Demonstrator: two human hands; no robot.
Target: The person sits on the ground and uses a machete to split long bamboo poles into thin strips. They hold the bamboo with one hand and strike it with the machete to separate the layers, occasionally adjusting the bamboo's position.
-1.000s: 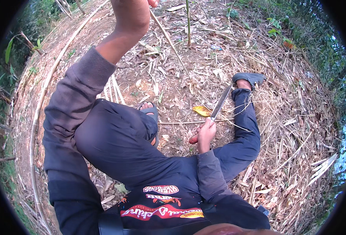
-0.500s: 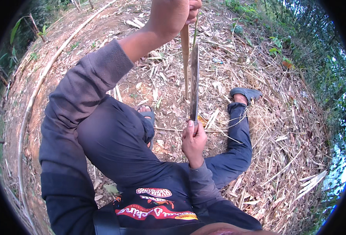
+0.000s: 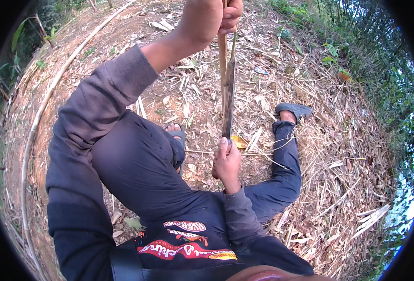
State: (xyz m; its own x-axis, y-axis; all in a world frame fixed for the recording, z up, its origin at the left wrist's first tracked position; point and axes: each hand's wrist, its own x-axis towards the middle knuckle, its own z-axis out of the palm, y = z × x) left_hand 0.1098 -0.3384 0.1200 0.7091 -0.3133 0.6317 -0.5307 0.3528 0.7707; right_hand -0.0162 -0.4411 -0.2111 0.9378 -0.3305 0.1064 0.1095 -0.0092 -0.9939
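Note:
Near the top edge, my left hand (image 3: pixel 211 18) is closed round the upper part of a slim wooden stick (image 3: pixel 223 56), which stands upright above the ground. My right hand (image 3: pixel 227 161), in front of my torso, grips the handle of a long dark-bladed knife (image 3: pixel 229 98). The handle is mostly hidden in my fingers. The blade points up and away from me, along the stick's right side and partly over it; whether they touch, I cannot tell. A thin green strip (image 3: pixel 234 44) shows between the blade's tip and my left hand.
Dry leaves and bamboo litter (image 3: pixel 338 154) cover the sloping ground. My bent left knee (image 3: pixel 127 159) and outstretched right leg (image 3: pixel 285 159) flank the knife. A long pale pole (image 3: pixel 43 107) lies at the left. Green bushes (image 3: pixel 380 61) stand at the right.
My right hand has shifted slightly left and up, and the blade now leans closer to the stick. The left hand has come down a little, still gripping the stick.

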